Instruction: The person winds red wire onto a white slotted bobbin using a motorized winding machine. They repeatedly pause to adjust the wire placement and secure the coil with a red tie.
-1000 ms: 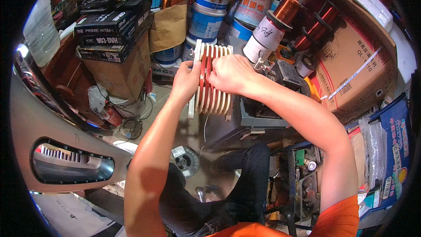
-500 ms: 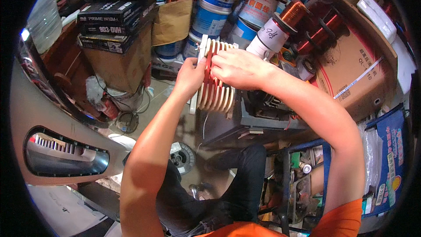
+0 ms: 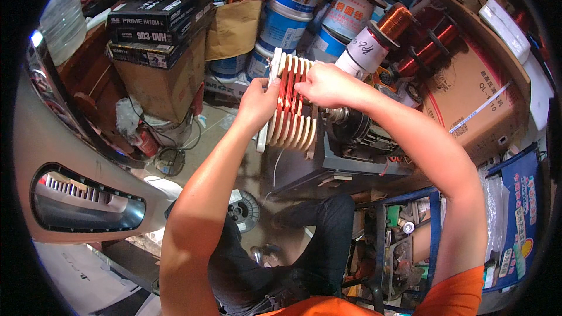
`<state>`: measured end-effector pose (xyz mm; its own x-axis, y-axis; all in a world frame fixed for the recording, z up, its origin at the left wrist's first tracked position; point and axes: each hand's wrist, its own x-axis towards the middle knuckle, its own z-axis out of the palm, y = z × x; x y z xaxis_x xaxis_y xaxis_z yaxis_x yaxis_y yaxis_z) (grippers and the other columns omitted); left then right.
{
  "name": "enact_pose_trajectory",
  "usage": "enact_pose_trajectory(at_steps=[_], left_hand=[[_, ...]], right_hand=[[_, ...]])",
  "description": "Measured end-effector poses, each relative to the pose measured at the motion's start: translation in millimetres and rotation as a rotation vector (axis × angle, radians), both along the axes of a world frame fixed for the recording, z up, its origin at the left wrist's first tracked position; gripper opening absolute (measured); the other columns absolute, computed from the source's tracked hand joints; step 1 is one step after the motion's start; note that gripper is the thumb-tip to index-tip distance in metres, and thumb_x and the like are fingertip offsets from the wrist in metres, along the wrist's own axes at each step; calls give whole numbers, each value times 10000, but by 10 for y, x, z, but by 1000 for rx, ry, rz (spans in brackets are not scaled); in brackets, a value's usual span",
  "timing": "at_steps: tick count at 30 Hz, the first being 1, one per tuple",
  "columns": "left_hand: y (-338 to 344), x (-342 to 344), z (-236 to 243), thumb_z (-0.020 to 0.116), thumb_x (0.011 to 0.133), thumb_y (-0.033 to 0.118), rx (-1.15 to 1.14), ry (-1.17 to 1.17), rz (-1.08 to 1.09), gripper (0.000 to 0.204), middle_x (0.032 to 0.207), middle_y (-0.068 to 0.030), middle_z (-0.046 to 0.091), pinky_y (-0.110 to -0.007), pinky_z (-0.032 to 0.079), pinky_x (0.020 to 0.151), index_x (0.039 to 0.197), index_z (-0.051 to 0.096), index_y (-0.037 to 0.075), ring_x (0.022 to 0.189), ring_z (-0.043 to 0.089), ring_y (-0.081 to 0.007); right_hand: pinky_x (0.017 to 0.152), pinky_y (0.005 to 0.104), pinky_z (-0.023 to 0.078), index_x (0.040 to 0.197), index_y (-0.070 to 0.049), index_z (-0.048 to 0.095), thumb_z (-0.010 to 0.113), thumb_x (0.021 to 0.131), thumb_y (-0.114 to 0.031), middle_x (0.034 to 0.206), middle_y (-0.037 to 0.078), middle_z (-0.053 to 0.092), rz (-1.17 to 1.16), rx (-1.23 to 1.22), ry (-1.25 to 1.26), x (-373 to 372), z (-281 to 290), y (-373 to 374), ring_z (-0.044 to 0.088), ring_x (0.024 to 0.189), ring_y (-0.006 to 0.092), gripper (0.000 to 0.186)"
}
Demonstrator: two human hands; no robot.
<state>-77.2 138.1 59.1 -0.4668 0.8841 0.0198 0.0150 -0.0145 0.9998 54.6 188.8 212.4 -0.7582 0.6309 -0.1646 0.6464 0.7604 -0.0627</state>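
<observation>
Ahead of me a white ribbed coil-winding former (image 3: 287,131) stands tilted, with reddish enamelled copper wire (image 3: 287,90) wound in the slots between its ribs. My left hand (image 3: 259,104) grips the former's left end plate, its thumb lying along the edge beside the wire. On the other side my right hand (image 3: 331,86) is closed, with curled fingers at the right-hand windings. Its fingertips are partly hidden. A metal shaft of a dark winding machine (image 3: 357,126) shows to the right of the former, below my right wrist.
Blue-labelled wire tubs (image 3: 284,23) stack up behind the former. Copper wire spools (image 3: 393,23) stand by a large cardboard box (image 3: 468,90) at right. Black boxes (image 3: 146,29) sit on a carton at left. A grey spool (image 3: 243,210) lies on the floor near my legs.
My right hand has shifted right across the windings, exposing more of the red wire. The left hand stays on the former's left side.
</observation>
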Motion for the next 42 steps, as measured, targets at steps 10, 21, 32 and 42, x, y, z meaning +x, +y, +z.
enact_pose_trajectory(at_steps=[10, 21, 32, 42], left_hand=[[-27, -7, 41, 563, 961, 433, -37, 50, 25, 569, 1126, -257, 669, -398, 478, 942, 1233, 562, -66, 1080, 651, -337], [-131, 6, 13, 538, 995, 372, -4, 87, -12, 495, 1110, -212, 684, -364, 484, 914, 1238, 562, -58, 1028, 658, -264], [-156, 90, 203, 487, 1041, 341, -17, -73, -36, 463, 1122, -128, 657, -316, 475, 875, 1270, 545, -57, 981, 600, -154], [-79, 99, 79, 497, 1041, 320, 18, -79, -57, 414, 1057, -82, 662, -284, 469, 870, 1243, 560, -35, 943, 580, -117]], right_hand=[[755, 432, 513, 835, -50, 613, 659, 785, -146, 861, 105, 589, 793, 462, 46, 155, -103, 90, 621, 850, 316, 117], [667, 433, 533, 743, -50, 729, 589, 919, -437, 703, 191, 673, -160, 222, 365, 432, 488, 303, 696, 681, 323, 447], [608, 395, 536, 766, -29, 711, 696, 812, -305, 647, 134, 660, -893, 216, 150, 3575, 348, 1804, 629, 609, 208, 280], [902, 403, 496, 1127, -38, 692, 568, 847, -243, 1163, 176, 681, -985, 104, -51, 5188, -1245, 2556, 645, 1082, 306, 369]])
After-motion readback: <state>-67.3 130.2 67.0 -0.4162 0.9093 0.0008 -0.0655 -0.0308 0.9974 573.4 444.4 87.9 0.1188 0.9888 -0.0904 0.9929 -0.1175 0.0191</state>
